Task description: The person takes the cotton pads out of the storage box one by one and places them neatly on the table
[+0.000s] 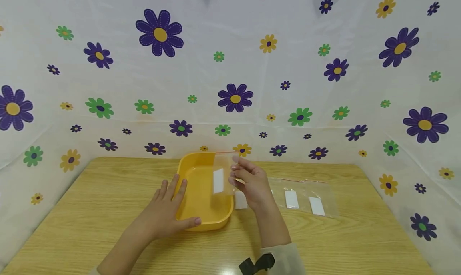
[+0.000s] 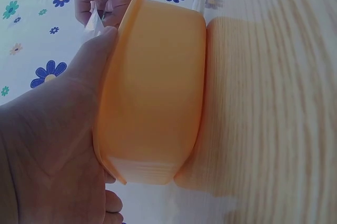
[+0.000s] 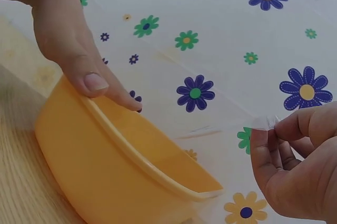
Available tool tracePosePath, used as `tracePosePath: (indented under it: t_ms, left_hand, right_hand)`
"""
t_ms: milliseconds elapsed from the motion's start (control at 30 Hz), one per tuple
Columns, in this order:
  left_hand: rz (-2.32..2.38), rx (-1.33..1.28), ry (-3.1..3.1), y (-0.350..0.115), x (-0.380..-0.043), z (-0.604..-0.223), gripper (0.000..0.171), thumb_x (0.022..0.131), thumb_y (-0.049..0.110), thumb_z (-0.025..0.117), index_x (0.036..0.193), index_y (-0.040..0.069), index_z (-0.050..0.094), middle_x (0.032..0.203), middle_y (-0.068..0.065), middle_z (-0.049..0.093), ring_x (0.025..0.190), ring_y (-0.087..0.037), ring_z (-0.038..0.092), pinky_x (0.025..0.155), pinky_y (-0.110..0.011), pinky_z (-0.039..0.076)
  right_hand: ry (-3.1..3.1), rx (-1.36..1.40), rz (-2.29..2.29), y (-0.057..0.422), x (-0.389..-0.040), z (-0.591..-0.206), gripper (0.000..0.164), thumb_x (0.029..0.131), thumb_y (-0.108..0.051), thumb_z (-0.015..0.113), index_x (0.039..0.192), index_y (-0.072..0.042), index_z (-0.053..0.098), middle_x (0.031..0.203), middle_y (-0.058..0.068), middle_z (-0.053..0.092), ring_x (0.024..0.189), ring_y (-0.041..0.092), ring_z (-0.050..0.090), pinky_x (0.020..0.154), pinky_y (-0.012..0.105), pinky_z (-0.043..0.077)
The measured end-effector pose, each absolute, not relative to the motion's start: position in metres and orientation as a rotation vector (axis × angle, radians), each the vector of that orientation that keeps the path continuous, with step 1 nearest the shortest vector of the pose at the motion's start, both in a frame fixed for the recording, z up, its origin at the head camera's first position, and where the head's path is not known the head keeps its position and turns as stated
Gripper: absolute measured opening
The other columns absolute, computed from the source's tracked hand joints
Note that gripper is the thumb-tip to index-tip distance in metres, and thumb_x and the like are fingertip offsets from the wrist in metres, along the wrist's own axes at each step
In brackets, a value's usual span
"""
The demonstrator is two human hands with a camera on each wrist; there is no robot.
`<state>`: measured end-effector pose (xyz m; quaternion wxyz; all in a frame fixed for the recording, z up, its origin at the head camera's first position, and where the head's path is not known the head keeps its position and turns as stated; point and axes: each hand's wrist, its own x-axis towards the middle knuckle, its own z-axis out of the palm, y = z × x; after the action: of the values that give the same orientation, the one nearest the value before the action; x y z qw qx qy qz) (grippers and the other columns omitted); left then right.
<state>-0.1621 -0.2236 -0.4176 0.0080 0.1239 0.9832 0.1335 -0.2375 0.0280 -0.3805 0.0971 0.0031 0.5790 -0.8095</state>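
Observation:
A yellow plastic tub (image 1: 205, 226) stands on the table. My left hand (image 1: 163, 215) rests on its left and near rim with the fingers spread, the thumb (image 3: 95, 81) lying over the edge. Above the tub's right side, my right hand (image 1: 252, 183) pinches a clear zip bag (image 1: 225, 163) by its edge. A white card (image 1: 218, 181) shows inside this bag. In the left wrist view the tub's outer wall (image 2: 158, 87) fills the middle, and my left palm (image 2: 52, 139) lies along the rim.
To the right of the tub more clear zip bags (image 1: 302, 185) lie flat on the wooden table (image 1: 360, 243), with white cards (image 1: 291, 199) in them. Another white card (image 1: 241, 200) lies close by the tub's right wall. A flower-patterned cloth (image 1: 201, 79) hangs behind.

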Motion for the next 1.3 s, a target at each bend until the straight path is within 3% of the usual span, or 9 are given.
tracePosePath:
  t_ms: [300,633,1100,1300]
  left_hand:
    - [0.436,0.362,3.049,-0.223,-0.162,-0.418,0.119,0.079,0.087,0.048,0.16,0.006,0.016,0.166,-0.023,0.0,0.147,-0.056,0.007,0.118,-0.066,0.015]
    - [0.441,0.377,3.062,-0.221,-0.162,-0.416,0.12,0.079,0.087,0.047,0.16,0.003,0.014,0.166,-0.023,0.0,0.147,-0.056,0.007,0.117,-0.066,0.016]
    - [0.447,0.4,3.064,-0.221,-0.161,-0.416,0.117,0.081,0.083,0.05,0.159,0.002,0.016,0.165,-0.025,0.002,0.146,-0.057,0.008,0.117,-0.066,0.017]
    - [0.448,0.389,3.056,-0.222,-0.162,-0.417,0.117,0.082,0.083,0.051,0.159,0.003,0.015,0.166,-0.024,0.0,0.146,-0.057,0.007,0.117,-0.067,0.016]
  right_hand:
    - [1.722,0.042,-2.41,0.037,-0.239,-0.378,0.036,0.097,-0.002,0.061,0.13,-0.012,0.067,0.104,0.005,0.061,0.092,0.017,0.064,0.086,0.028,0.059]
    - [1.671,0.041,-2.439,0.044,-0.24,-0.381,0.037,0.098,-0.001,0.059,0.135,-0.007,0.063,0.1,0.005,0.062,0.084,0.014,0.062,0.082,0.027,0.059]
    - [1.667,0.08,-2.433,0.054,-0.239,-0.381,0.033,0.097,-0.004,0.062,0.128,-0.014,0.069,0.102,0.006,0.062,0.087,0.016,0.061,0.084,0.027,0.058]
    - [1.645,0.084,-2.455,0.062,-0.24,-0.384,0.038,0.097,0.0,0.059,0.135,-0.007,0.063,0.099,0.003,0.062,0.086,0.014,0.061,0.082,0.025,0.058]
